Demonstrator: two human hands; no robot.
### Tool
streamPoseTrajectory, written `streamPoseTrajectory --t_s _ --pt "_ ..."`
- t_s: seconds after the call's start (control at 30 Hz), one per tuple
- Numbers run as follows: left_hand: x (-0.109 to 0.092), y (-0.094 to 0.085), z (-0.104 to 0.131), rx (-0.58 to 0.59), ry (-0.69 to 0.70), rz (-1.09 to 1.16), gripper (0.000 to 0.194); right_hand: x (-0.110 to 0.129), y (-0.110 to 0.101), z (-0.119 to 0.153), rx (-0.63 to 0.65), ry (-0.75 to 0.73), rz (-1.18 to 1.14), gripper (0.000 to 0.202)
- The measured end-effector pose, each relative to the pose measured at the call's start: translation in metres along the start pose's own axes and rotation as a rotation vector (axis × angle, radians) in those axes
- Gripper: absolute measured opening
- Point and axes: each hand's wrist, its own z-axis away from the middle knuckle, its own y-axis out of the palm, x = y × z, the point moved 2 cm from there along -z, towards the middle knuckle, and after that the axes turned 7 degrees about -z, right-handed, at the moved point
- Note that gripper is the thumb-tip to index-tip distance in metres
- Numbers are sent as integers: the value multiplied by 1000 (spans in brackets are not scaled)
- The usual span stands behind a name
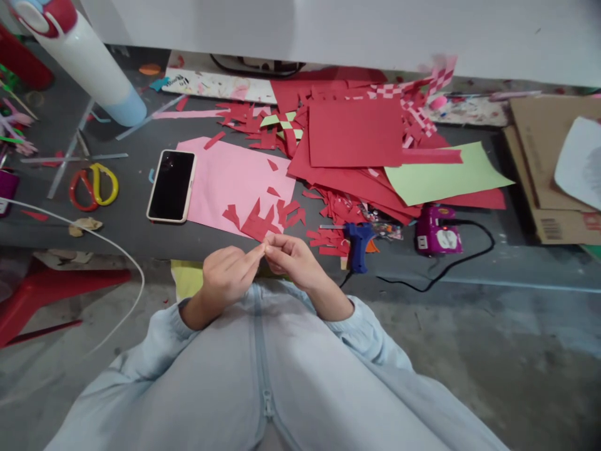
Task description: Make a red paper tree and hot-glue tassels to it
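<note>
My left hand [230,275] and my right hand [293,260] meet at the fingertips, just off the table's near edge. Both are closed in a pinch, and whatever lies between the fingertips is too small to make out. Just beyond them, red paper scraps [258,222] lie on a pink sheet [235,175]. A phone [171,186] rests on the left edge of that sheet. To the right of my hands is a blue glue gun [359,246], beside more red scraps. Red sheets [355,133] and a light green sheet [446,172] are piled behind it.
Scissors [94,186] and a white bottle [94,69] stand or lie at the left, near a white cable [126,254]. A purple box [437,232] with a black cord and cardboard [539,156] are on the right. A red stool [51,291] is below left.
</note>
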Motion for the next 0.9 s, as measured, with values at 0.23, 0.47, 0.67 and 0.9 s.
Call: streamPoseTrajectory --t_s 0.23,0.47,0.67,0.9 --pt "-2 0 5 25 9 9 16 -7 0 4 -18 14 -13 47" --pt "-3 1 -4 53 52 43 18 0 -3 7 -71 -30 -5 46" --pt "-6 10 -25 81 211 36 17 18 -14 18 -211 -138 31 45" --pt "-27 33 -52 64 232 114 17 60 -55 61 -321 -311 408 26"
